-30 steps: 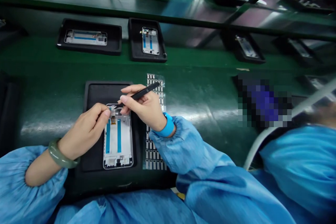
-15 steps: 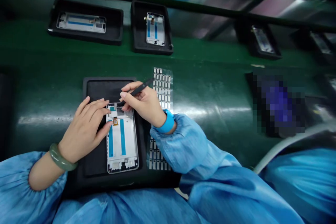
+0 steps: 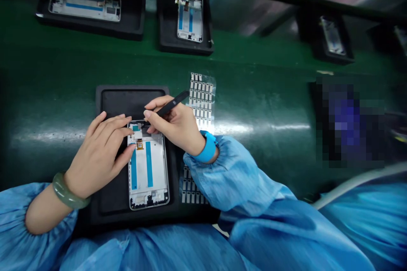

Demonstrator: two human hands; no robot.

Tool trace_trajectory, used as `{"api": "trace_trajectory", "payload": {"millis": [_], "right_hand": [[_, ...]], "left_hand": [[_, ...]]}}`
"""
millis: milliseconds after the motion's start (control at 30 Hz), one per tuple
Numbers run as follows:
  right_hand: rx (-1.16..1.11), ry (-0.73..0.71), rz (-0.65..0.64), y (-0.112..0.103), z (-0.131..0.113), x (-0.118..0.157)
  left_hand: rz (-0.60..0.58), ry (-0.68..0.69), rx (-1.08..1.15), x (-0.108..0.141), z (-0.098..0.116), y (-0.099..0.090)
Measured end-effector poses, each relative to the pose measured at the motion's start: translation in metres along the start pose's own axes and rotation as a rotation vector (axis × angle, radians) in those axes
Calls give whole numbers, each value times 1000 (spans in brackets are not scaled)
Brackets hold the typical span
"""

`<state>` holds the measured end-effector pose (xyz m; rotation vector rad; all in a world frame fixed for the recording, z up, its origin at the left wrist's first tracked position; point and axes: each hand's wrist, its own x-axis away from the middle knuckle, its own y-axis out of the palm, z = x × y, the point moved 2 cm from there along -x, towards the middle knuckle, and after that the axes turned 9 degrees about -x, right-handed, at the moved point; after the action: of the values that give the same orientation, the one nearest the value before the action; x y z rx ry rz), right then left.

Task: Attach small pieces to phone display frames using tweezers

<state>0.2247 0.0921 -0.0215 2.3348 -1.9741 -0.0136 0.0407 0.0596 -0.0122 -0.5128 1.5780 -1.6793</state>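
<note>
A phone front frame (image 3: 148,178) with white backing and blue strips lies face up in a black tray (image 3: 133,99). A small gold flex part (image 3: 139,144) sits near its upper end. My left hand (image 3: 98,154) rests with fingers spread, its fingertips touching the frame's upper left edge. My right hand (image 3: 176,125) grips black tweezers (image 3: 171,103), their tips low over the frame's top end. The tips are hidden behind my fingers. A clear sheet of small metal parts (image 3: 202,99) lies beside the tray, partly under my right sleeve.
Several black trays with phone frames (image 3: 184,15) stand on the green bench (image 3: 254,76) beyond me. A pixelated patch (image 3: 348,123) covers something at right. A blue sleeve and white band (image 3: 356,182) lie at lower right.
Over the last second my left fingers opened from a pinch and spread on the frame. The view tilted, so the bench and trays shifted upward. My right hand stays on the tweezers.
</note>
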Motion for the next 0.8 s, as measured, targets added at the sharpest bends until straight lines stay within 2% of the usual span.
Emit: {"api": "trace_trajectory", "payload": {"millis": [433, 800], "right_hand": [[54, -30, 13, 1, 0, 2], [122, -96, 10, 3, 2, 2]], "left_hand": [[10, 9, -5, 0, 0, -1], [-5, 57, -99, 0, 2, -1]]}}
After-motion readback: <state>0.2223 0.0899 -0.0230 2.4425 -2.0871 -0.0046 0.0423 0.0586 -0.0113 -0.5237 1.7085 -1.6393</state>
